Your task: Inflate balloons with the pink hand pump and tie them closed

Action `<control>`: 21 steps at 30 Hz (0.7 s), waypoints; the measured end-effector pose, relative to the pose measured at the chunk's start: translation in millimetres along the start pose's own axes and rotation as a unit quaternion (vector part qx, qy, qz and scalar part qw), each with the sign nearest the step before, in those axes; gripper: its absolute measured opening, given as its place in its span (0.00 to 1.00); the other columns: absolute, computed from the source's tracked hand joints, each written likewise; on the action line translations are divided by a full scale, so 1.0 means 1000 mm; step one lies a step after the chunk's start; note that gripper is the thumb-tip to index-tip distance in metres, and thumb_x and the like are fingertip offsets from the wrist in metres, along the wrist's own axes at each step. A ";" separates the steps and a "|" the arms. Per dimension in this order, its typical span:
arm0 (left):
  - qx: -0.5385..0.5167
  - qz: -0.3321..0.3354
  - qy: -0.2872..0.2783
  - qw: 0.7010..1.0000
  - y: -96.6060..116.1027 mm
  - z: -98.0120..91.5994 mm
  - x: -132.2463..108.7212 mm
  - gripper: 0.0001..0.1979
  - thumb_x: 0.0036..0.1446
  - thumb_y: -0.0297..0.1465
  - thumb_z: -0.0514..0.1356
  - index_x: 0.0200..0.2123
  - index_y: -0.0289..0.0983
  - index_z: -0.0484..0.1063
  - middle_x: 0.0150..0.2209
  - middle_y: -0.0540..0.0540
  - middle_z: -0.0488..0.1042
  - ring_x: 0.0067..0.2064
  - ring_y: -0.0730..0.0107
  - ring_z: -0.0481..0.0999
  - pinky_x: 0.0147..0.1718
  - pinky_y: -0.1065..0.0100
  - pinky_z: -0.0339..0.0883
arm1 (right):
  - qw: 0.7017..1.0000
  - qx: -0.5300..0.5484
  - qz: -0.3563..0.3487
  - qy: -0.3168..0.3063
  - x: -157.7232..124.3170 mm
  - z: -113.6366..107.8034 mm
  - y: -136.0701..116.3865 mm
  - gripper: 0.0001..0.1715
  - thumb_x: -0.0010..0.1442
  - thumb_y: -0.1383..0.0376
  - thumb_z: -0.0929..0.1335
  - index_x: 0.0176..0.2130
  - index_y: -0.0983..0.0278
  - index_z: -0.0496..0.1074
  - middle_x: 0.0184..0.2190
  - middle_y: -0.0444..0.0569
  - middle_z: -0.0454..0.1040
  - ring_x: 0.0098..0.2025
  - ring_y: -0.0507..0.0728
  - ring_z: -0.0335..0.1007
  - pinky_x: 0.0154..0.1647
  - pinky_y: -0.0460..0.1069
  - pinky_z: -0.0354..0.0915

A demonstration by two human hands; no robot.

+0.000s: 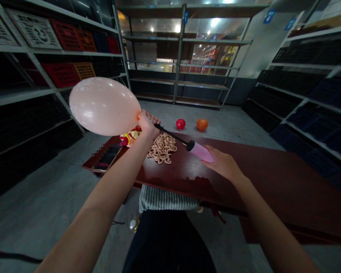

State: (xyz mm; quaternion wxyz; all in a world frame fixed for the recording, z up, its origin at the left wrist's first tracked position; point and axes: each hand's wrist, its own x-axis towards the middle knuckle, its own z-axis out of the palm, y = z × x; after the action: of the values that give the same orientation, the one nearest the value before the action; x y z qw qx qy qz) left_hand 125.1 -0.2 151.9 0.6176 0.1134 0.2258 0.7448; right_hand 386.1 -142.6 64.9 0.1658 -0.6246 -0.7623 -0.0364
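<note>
Forearms [85, 227] extended, left hand [146, 125] clamped on balloon neck [138, 115], right hand [220, 163] seemingly cupping pink pump barrel [199, 151].

The person is wearing a plain black garment [167, 242] that is filling the bottom of the view. A band of grey ribbed knit fabric [168, 199] is showing just beyond it, though it is unclear whether it is being worn. Both forearms [88, 212] are showing bare.
</note>
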 end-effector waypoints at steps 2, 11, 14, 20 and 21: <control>0.002 -0.002 -0.009 1.000 0.005 -0.002 0.002 0.23 0.66 0.32 0.54 0.20 0.39 0.46 0.14 0.57 0.46 0.13 0.79 0.46 0.17 0.71 0.44 | 1.000 0.016 -0.001 -0.008 -0.004 -0.001 0.003 0.34 0.60 0.54 0.70 0.63 0.54 0.64 0.58 0.49 0.75 0.54 0.67 0.76 0.50 0.60 0.73; 0.012 0.009 -0.032 0.999 -0.014 0.016 -0.012 0.25 0.67 0.36 0.54 0.20 0.40 0.46 0.13 0.58 0.46 0.13 0.79 0.47 0.17 0.71 0.44 | 0.999 0.022 0.000 0.034 0.025 -0.006 -0.023 0.32 0.60 0.53 0.69 0.61 0.58 0.67 0.53 0.51 0.78 0.48 0.67 0.79 0.44 0.59 0.73; 0.023 -0.008 -0.036 0.999 -0.032 0.019 -0.024 0.25 0.67 0.36 0.55 0.20 0.40 0.47 0.13 0.58 0.46 0.13 0.79 0.47 0.17 0.71 0.44 | 0.999 0.007 -0.002 0.043 0.041 -0.005 -0.039 0.34 0.61 0.51 0.69 0.62 0.60 0.66 0.49 0.54 0.79 0.44 0.68 0.79 0.40 0.58 0.72; 0.023 -0.049 -0.018 0.998 -0.041 0.009 -0.023 0.25 0.67 0.35 0.53 0.20 0.39 0.46 0.13 0.58 0.45 0.14 0.79 0.47 0.17 0.72 0.44 | 1.000 -0.019 0.003 0.021 0.051 -0.004 -0.049 0.34 0.60 0.48 0.70 0.60 0.60 0.67 0.46 0.55 0.80 0.41 0.67 0.79 0.38 0.57 0.71; 0.022 -0.051 -0.018 0.998 -0.040 0.007 -0.020 0.25 0.68 0.35 0.53 0.20 0.39 0.46 0.13 0.58 0.45 0.14 0.79 0.47 0.17 0.71 0.44 | 1.000 -0.017 0.009 0.016 0.051 -0.003 -0.049 0.34 0.60 0.49 0.70 0.61 0.59 0.66 0.48 0.54 0.80 0.42 0.67 0.79 0.38 0.57 0.71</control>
State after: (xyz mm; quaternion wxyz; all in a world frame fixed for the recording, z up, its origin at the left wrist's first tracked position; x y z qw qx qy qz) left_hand 167.2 -13.2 141.8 0.6560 0.1286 0.2369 0.7050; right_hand 331.2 -106.1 90.0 0.1671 -0.6339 -0.7529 -0.0578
